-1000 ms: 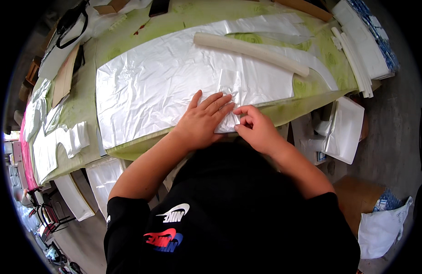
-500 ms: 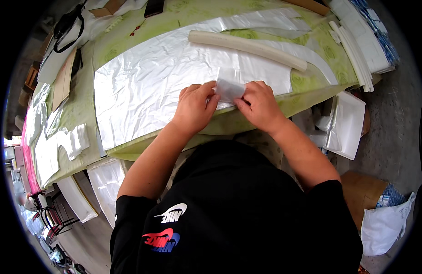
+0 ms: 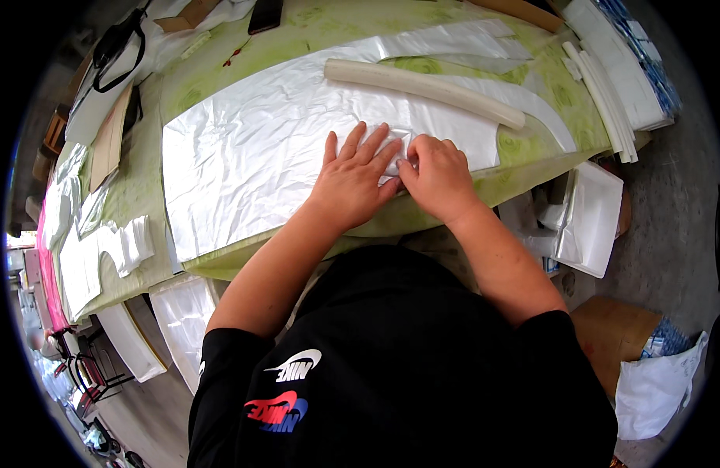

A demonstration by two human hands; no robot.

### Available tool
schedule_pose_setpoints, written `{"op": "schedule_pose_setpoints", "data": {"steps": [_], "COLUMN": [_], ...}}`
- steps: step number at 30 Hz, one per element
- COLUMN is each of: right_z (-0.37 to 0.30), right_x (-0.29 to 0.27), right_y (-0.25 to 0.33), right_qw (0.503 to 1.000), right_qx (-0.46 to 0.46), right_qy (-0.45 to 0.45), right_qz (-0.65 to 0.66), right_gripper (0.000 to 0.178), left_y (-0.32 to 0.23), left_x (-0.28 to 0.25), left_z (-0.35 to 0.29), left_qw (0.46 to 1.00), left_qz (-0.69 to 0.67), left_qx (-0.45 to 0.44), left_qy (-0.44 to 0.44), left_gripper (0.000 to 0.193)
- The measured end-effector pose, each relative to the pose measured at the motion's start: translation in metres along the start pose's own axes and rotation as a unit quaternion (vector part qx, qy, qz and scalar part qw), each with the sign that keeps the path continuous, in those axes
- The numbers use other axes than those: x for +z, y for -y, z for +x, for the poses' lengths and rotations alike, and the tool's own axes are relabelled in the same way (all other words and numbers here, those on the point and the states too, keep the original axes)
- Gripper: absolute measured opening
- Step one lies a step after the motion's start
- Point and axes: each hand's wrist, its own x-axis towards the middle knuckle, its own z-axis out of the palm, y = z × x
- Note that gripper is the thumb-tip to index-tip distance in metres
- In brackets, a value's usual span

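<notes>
My left hand lies flat with its fingers spread, palm down near the front edge of a wrinkled silvery-white plastic sheet. Under and beside its fingertips is a small clear plastic packet, mostly hidden by my hands. Close by on the right, my right hand has thumb and forefinger pinched together at the packet's edge; the exact grip is partly covered. Beyond both hands a long cream tube rests across the sheet.
A green patterned cover spreads over the table. At the far side lies a dark phone. White pieces lie on the left; thin white strips lie at the right end. Below the right edge sits a white bin near a cardboard box.
The packet has gone from being held up between both hands to down on the sheet. My left hand has opened and flattened over it; my right hand remains pinched beside it.
</notes>
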Motion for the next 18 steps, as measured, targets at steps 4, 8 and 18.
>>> {"op": "schedule_pose_setpoints", "data": {"steps": [4,8,18], "right_z": [0.005,0.021,0.013], "right_x": [-0.01,-0.017,-0.033], "right_y": [0.006,0.004,0.018], "right_qw": [0.999,0.993,0.977], "right_qx": [0.031,0.044,-0.006], "right_qy": [0.038,0.113,0.208], "right_qz": [0.011,0.005,0.046], "right_gripper": [0.053,0.057,0.055], "left_y": [-0.002,-0.008,-0.003], "left_x": [0.001,-0.014,0.023], "left_z": [0.0,-0.026,-0.11], "left_qw": [0.999,0.99,0.62], "left_qz": [-0.003,-0.105,-0.71], "left_qx": [0.002,0.055,-0.295], "left_qy": [-0.033,-0.072,0.154], "left_gripper": [0.061,0.061,0.053]}}
